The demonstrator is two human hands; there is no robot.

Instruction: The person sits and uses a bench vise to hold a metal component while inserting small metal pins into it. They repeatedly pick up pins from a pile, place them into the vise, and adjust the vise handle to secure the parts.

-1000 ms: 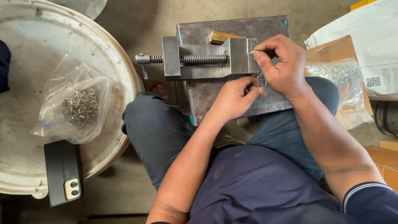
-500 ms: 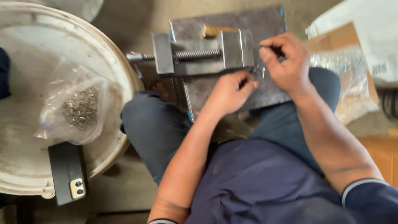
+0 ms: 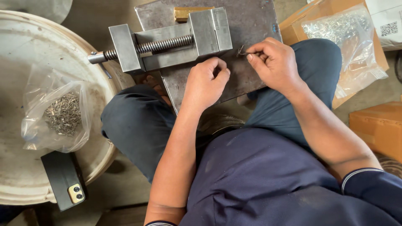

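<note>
Right hand (image 3: 274, 62) pinched a small bent wire piece (image 3: 241, 51) between thumb and forefinger; the piece stuck out toward 9 o'clock, long axis roughly horizontal. It looked thin, dark and metallic, too small to tell more. It sat over the steel plate (image 3: 251, 25), just at 3 o'clock of the vise (image 3: 167, 42). Left hand (image 3: 205, 81) was curled shut on the plate, holding nothing visible. Bag of pins (image 3: 58, 115) lay at 9 o'clock in the white tub (image 3: 25, 50).

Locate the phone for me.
In the head view, the phone lies at lower left on the rim of the white tub, just below the clear bag of small metal pieces.
</note>
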